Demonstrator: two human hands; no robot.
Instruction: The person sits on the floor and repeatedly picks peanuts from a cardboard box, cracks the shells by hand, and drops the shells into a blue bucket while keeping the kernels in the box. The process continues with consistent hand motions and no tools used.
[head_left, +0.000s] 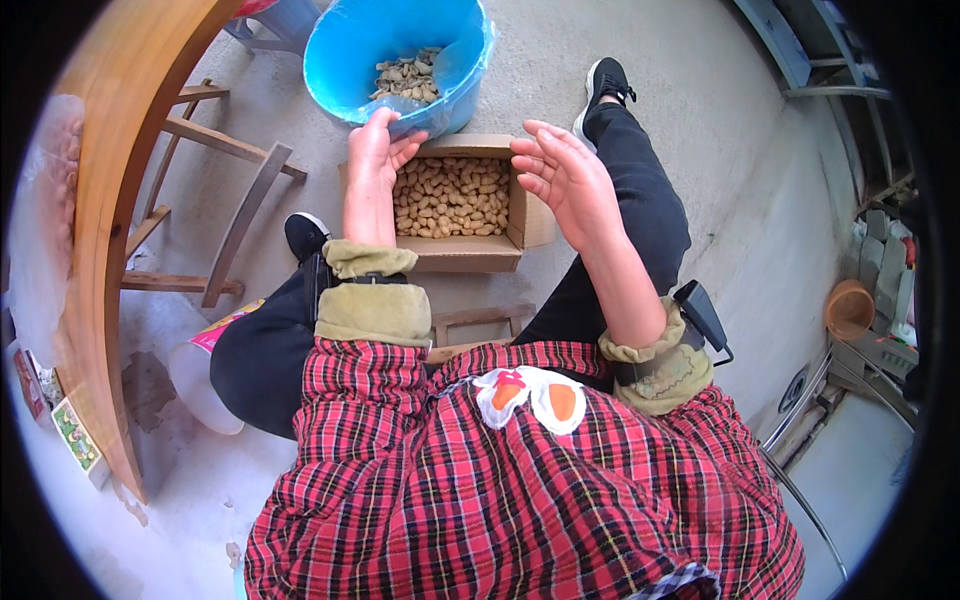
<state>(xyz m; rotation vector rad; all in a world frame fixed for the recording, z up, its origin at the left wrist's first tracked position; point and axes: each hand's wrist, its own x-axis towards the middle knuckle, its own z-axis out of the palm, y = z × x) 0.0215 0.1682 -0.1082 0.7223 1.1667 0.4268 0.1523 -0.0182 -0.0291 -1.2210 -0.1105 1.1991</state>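
Note:
A cardboard box of unshelled peanuts sits on the floor between my legs. Just beyond it stands a blue plastic bucket with a clear plastic liner and peanut shells inside. My left hand is over the box's far left corner, its thumb overlapping the bucket's near rim; whether it touches the rim I cannot tell. Above the box's right side, my right hand has its fingers apart and palm turned inward. No object shows in either hand.
At left, a wooden table edge rises near a wooden frame with slats. A pink and white container lies beside my left knee. An orange-brown pot and metal tubing are on the right.

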